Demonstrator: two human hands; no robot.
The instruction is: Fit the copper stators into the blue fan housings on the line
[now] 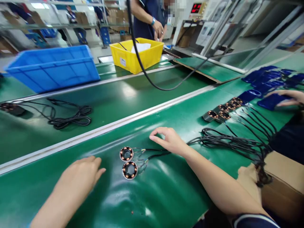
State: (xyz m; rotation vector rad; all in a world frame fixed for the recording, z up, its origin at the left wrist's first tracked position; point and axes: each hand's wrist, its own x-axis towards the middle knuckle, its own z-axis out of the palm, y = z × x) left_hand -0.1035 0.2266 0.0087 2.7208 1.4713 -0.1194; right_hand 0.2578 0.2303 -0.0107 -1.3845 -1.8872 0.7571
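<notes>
Two ring-shaped motor stators with copper windings, one above the other (126, 154) and the lower one (130, 170), lie side by side on the green bench. Their thin wires lead right into black cables (155, 154), which pass below my right hand. My left hand (82, 174) hovers left of the stators, fingers loosely bent, thumb apart, touching neither. Over the cables, my right hand (169, 140) curves its thumb and forefinger into a ring with the tips close together; nothing shows between them. The black cable bundle (228, 141) lies beyond my right wrist.
Further right are several stators (223, 110), blue sleeve-like pieces (268, 79) and another person's hand (288, 96). A blue crate (57, 71) and yellow crate (136, 58) stand behind. One coiled cable (71, 117) lies across the white rail (95, 131). A black cord (156, 87) hangs ahead.
</notes>
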